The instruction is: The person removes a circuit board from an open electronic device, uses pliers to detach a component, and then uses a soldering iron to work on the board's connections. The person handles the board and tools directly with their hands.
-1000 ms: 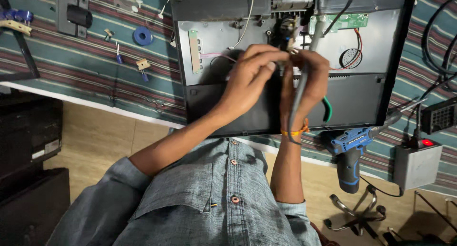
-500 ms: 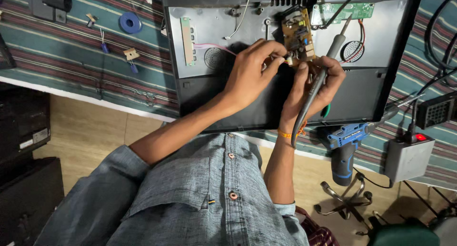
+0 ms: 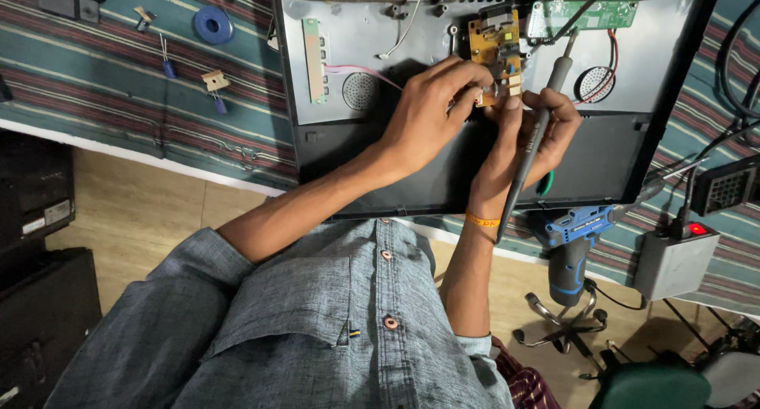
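An opened monitor back (image 3: 380, 53) with a grey metal plate lies on a striped cloth. A small yellow circuit board (image 3: 492, 45) sits upright on it. The fingers of my left hand (image 3: 431, 112) pinch the board's lower edge. My right hand (image 3: 530, 136) grips a dark, pen-like soldering tool (image 3: 532, 152) that slants along the palm, tip up near the green board. Its fingertips also touch the yellow board's lower corner, and an orange band circles that wrist.
A green circuit board (image 3: 594, 15) with red wires lies right of the yellow one. On the cloth at the right are a blue cordless drill (image 3: 574, 247), a grey box with a red light (image 3: 673, 260) and black cables. A blue tape roll (image 3: 214, 25) and small parts lie at the upper left.
The view has shifted, so the bench sits higher in frame. The yellow board, hidden behind my hands a second ago, now shows above them. Both hands stay at its lower edge.
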The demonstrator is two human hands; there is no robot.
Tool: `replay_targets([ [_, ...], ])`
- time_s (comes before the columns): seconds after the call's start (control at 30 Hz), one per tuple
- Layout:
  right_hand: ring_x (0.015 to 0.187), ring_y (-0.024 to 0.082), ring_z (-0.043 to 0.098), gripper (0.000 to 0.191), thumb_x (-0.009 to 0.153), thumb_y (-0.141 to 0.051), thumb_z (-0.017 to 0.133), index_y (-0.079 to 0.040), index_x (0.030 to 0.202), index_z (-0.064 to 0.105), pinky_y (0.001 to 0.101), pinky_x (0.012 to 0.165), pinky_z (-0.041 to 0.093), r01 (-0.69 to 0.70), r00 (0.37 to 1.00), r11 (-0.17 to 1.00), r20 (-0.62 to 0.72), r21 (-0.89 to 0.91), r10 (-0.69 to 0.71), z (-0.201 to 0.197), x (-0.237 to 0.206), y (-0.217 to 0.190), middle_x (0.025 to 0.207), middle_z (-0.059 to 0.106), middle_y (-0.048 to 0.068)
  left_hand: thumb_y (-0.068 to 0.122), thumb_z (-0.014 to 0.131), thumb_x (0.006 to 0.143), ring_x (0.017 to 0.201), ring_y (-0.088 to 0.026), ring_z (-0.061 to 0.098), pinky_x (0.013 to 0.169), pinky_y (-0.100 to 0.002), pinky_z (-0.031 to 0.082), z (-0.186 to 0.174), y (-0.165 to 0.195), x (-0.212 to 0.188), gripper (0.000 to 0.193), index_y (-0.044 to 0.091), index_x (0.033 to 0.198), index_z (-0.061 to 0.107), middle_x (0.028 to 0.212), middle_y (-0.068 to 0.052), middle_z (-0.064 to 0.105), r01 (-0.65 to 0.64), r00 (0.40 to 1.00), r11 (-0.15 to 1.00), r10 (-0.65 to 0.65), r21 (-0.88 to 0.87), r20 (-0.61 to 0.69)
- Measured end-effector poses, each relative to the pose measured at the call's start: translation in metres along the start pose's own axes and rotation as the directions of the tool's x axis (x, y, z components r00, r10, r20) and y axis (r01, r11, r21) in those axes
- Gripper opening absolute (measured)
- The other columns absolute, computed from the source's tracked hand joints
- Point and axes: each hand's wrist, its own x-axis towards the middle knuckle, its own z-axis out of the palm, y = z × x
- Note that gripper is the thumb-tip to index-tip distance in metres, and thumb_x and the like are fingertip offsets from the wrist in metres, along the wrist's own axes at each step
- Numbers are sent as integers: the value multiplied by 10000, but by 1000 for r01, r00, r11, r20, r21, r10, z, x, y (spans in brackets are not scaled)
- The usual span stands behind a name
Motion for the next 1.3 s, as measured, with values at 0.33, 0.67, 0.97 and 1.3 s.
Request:
replay_targets([
  [0.33,956,147,636,299,1108,12,716,-20,1321,509,291,863,613,148,988,982,-23,-117,-152,9,-9,-5,1199,582,90,13,718,959,923,-144,748,776,-283,613,2,-14,-4,203,14,1157,674,1022,-67,752,201,978,949,-207,-242,4],
  [0.67,1067,234,619,257,1051,18,696,-39,1267,569,312,945,534,443,895,852,179,-279,-407,37,-9,-24,1195,600,118,47,611,1032,986,-190,722,847,-336,626,-23,-42,0,173,-34,1186,615,1102,-96,704,517,836,450,-446,-728,318],
  [0.97,1004,180,676,304,1080,-177,609,-55,1331,487,334,966,560,28,999,999,36,20,-29,-3,-56,-51,1086,681,120,52,619,1032,1100,-259,726,989,-390,613,-36,-37,-2,161,0,1182,596,1151,-143,705,530,834,434,-423,-728,355],
  [1.3,896,135,605,194,981,-30,730,44,1149,665,244,775,497,6,1000,980,12,-200,-4,-22,-78,-25,1027,656,109,177,581,1096,1179,-242,709,1081,-413,559,-50,-15,-14,157,31,1149,602,1216,-115,701,437,887,388,-334,-812,318],
])
